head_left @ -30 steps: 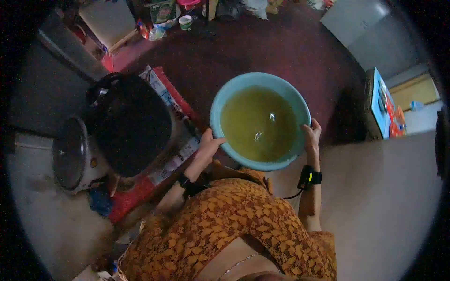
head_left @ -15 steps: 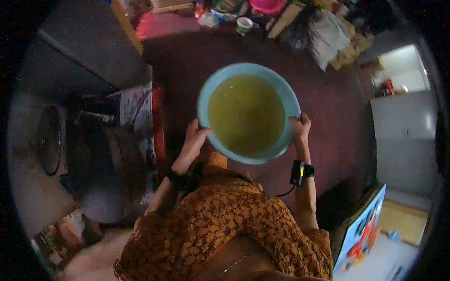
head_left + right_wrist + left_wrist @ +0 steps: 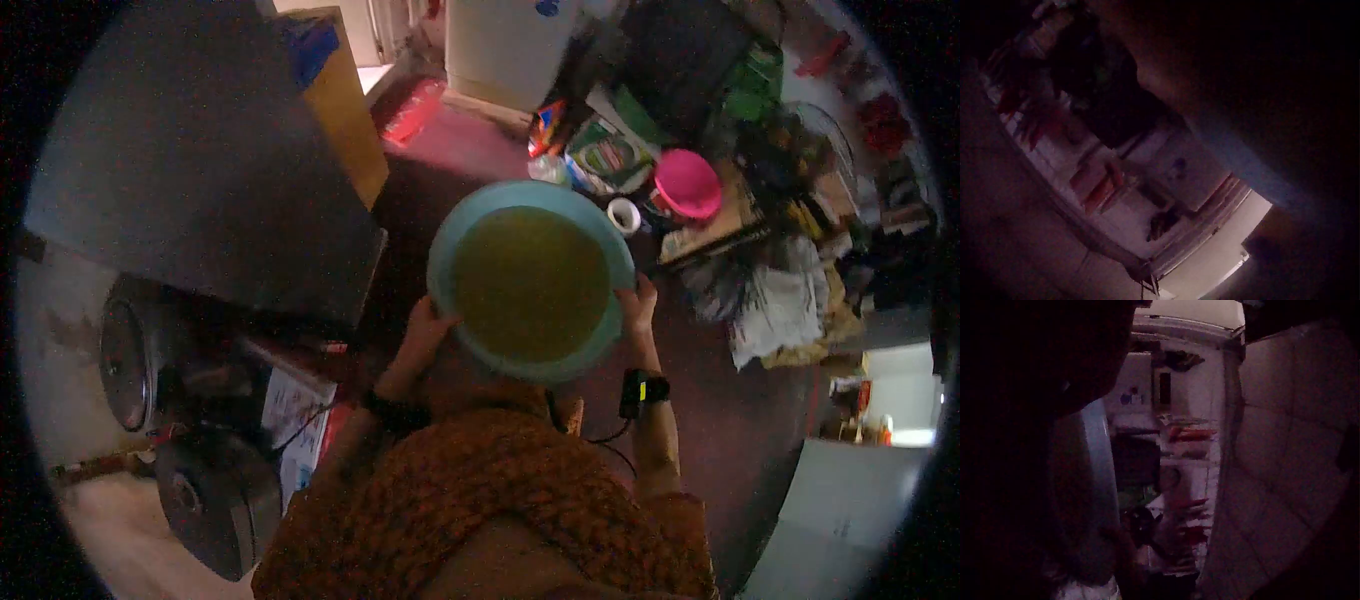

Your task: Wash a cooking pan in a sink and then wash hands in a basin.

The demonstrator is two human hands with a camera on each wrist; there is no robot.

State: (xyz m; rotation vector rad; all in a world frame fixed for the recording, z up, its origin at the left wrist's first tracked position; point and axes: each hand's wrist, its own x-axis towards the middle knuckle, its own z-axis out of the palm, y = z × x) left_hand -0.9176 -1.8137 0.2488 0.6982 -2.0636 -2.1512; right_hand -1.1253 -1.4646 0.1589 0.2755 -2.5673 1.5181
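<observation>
A light-blue basin (image 3: 465,225) of cloudy yellowish-green liquid (image 3: 530,285) is carried level in front of the body. My left hand (image 3: 425,335) grips its near left rim, thumb over the edge and the fingers hidden beneath. On the right side my right hand (image 3: 638,305) grips the rim in the same way, thumb inside the wall. Both wrist views are very dark; a strip of the basin's rim (image 3: 1100,450) shows in the left one, and a bluish stretch of the basin (image 3: 1235,150) in the right one.
Ahead, a pink tub (image 3: 688,185), a small white cup (image 3: 624,215) and bags stand on the dark red floor (image 3: 720,430). A large dark cabinet-like block (image 3: 210,170) rises at left, with a round-lidded dark pot (image 3: 205,500) below it. A white cabinet (image 3: 505,50) stands at the far end.
The view has swung left, so the pink tub and clutter now lie ahead and the blue-topped table at right is gone. Both hands keep their grip on the basin.
</observation>
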